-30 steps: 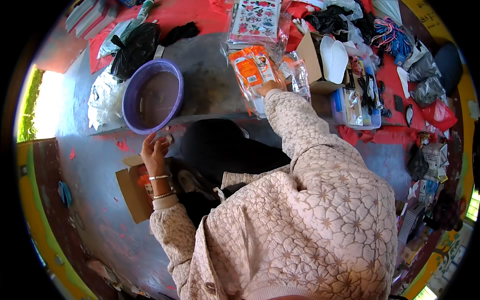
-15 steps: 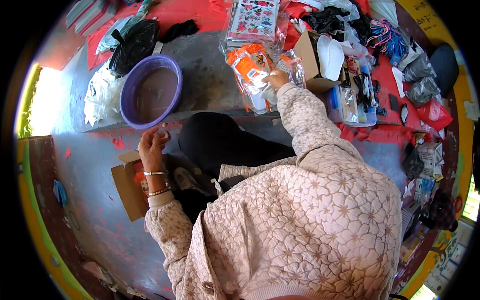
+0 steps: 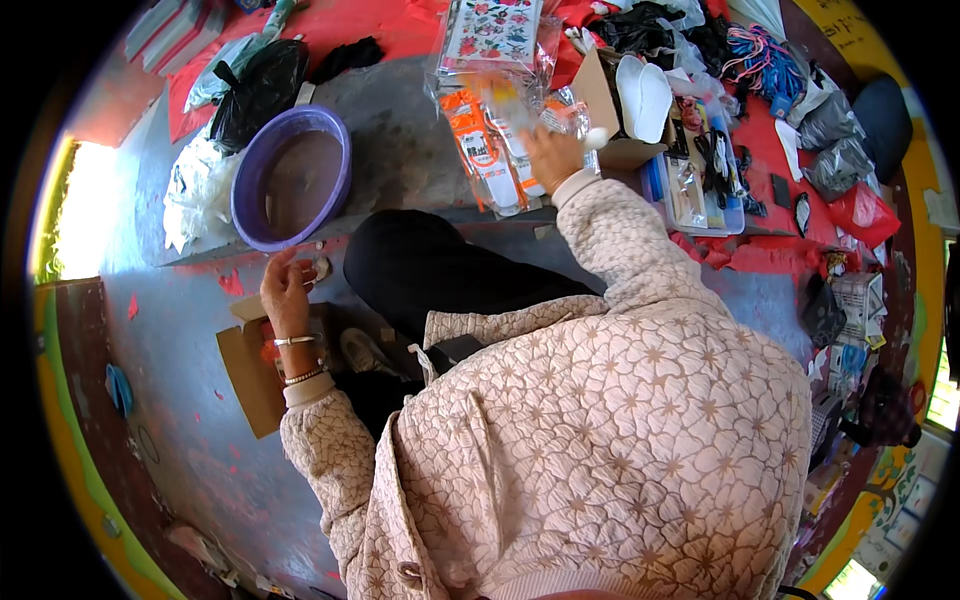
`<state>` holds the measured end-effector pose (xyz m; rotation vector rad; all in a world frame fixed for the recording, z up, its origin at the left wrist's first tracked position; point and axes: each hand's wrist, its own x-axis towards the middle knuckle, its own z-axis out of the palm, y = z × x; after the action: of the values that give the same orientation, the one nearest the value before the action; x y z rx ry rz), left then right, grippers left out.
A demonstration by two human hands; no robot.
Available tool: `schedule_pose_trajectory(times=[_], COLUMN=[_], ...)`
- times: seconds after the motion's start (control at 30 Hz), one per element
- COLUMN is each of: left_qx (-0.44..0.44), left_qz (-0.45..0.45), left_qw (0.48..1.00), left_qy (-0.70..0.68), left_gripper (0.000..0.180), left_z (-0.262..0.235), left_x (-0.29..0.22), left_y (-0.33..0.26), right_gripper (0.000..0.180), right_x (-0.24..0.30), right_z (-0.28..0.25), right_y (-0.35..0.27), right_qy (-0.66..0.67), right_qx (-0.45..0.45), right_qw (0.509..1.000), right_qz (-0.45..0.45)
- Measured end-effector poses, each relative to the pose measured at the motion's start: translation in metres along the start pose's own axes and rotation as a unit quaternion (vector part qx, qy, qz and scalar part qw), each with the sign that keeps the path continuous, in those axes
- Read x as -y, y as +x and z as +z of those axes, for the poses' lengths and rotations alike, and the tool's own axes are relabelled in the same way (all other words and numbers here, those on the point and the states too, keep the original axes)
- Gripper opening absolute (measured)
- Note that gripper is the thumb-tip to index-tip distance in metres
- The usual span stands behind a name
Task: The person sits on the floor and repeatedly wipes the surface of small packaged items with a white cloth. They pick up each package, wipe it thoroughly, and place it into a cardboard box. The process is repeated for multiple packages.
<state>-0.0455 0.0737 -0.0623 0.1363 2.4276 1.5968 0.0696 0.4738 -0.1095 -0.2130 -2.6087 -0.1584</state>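
My right hand (image 3: pixel 550 157) is closed on the lower end of an orange and yellow plastic packet (image 3: pixel 507 103), smeared by motion. Under and beside it, several flat orange-and-white packets (image 3: pixel 490 165) in clear plastic lie at the ledge's front edge. A small white rounded thing (image 3: pixel 597 138) shows by my knuckles; I cannot tell what it is. My left hand (image 3: pixel 287 292), fingers loosely bent and apart, hovers empty above an open cardboard box (image 3: pixel 250 375). Orange items show inside the box, partly hidden by my wrist.
On the grey ledge stands a purple basin (image 3: pixel 342 185) of murky water, with white (image 3: pixel 192 190) and black plastic bags (image 3: pixel 265 90) beside it. A flower-patterned packet pile (image 3: pixel 492 35), a carton with white insoles (image 3: pixel 643 100) and a clear bin of cables (image 3: pixel 715 215) are farther right.
My right hand has lifted a packet up and left off the others, which now lie more exposed. My left hand has shifted slightly left and down. The whole view has shifted a little.
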Motion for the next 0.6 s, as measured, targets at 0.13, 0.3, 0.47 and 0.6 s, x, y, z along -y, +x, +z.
schedule_pose_trajectory(times=[0.13,0.3,0.47,0.6], left_qx=[0.017,-0.021,0.014,0.070], left_qz=[-0.002,-0.005,0.015,0.086], left_qw=[1.000,0.991,0.937,0.861], left_qy=[0.003,-0.132,-0.349,-0.497], left_gripper=[0.023,0.029,0.049,0.061], left_z=[-0.003,-0.014,-0.018,-0.029], left_x=[0.004,0.001,-0.021,-0.035], left_y=[-0.002,-0.001,-0.006,-0.012], right_gripper=[0.015,0.021,0.025,0.023], right_x=[0.002,-0.006,0.061,0.139], right_z=[0.009,-0.051,-0.120,-0.149], right_y=[-0.006,0.069,0.128,0.138], right_qy=[0.015,0.370,0.870,0.881], right_qx=[0.082,-0.086,0.104,0.228], right_qw=[0.994,0.879,0.365,0.310], right_qz=[0.074,0.289,0.315,0.275])
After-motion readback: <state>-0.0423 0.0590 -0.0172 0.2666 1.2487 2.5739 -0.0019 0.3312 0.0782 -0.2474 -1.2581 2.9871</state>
